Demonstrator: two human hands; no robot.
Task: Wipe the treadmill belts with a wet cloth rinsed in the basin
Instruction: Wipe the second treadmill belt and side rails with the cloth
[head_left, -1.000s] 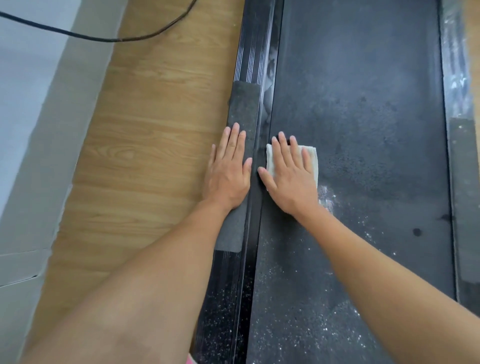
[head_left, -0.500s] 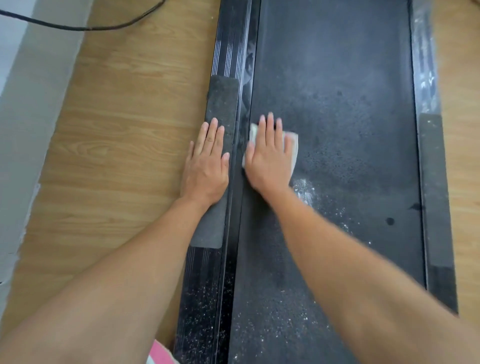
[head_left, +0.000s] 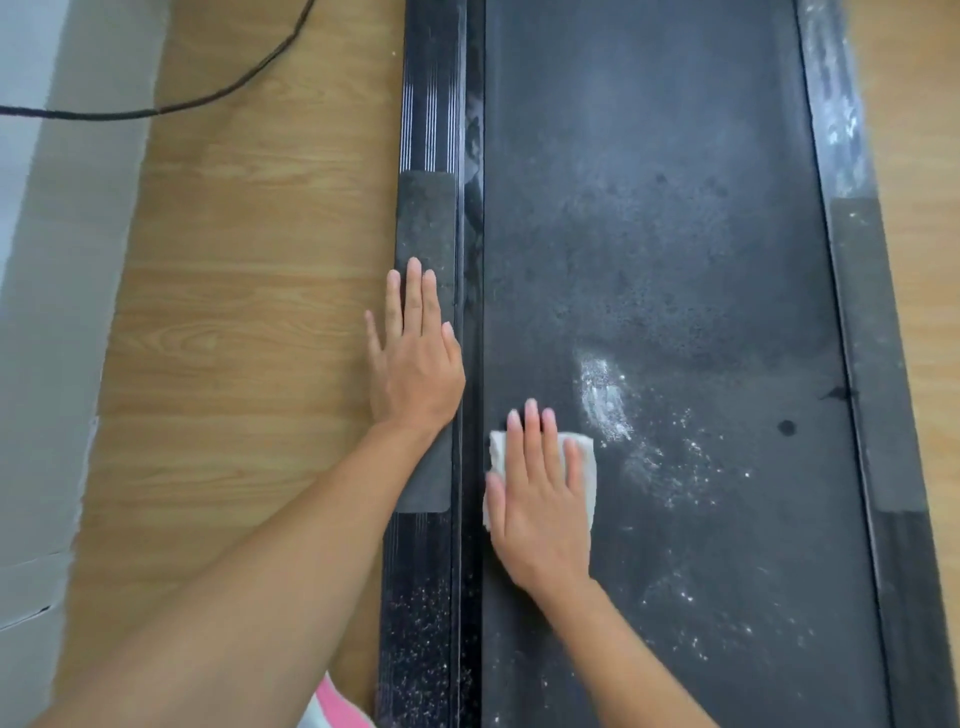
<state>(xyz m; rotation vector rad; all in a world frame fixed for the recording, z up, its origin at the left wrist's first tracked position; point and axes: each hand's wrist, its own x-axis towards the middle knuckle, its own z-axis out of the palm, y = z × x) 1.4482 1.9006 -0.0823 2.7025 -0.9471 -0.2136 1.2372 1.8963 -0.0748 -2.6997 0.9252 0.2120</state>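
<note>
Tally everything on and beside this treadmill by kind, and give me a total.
Hands: 2, left hand and right hand
Cloths: 1, white cloth
Belts: 1, treadmill belt
Grip pads: 2, left pad and right pad
Cables: 1, black cable
Total: 7

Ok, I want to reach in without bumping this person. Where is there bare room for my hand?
Free: the wood floor left of the left rail, below the cable, and the far belt beyond the white dust, between both rails. Crowded: the near-left belt, where the right hand presses the cloth, and the rail pad under the left hand.
</note>
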